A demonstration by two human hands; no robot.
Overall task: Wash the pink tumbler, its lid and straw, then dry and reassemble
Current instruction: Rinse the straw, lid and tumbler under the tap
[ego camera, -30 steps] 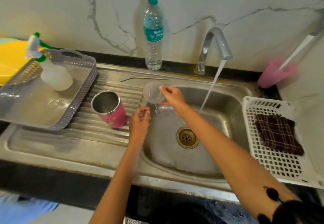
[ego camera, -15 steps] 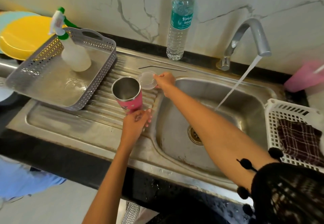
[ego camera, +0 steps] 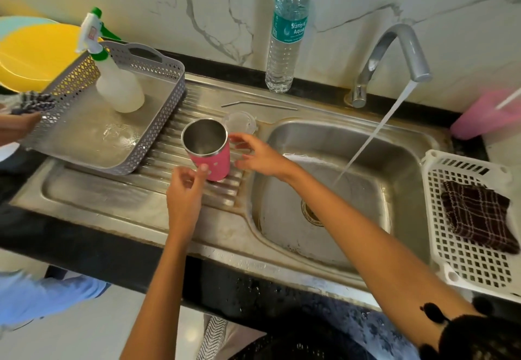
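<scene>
Standing upright on the ribbed drainboard, the pink tumbler is being flanked by both hands: left hand loosely curled at its base, right hand spread beside it, nothing gripped. A firm two-handed grasp is being called for; the lid is lying just behind.

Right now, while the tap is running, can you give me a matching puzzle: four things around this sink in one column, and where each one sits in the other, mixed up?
1 pink tumbler
2 metal straw
3 checked cloth
4 spray bottle

A in the white basket
B in the grey tray
C standing open end up on the ribbed drainboard
D lying flat behind that drainboard

Pairs: 1-C, 2-D, 3-A, 4-B
</scene>
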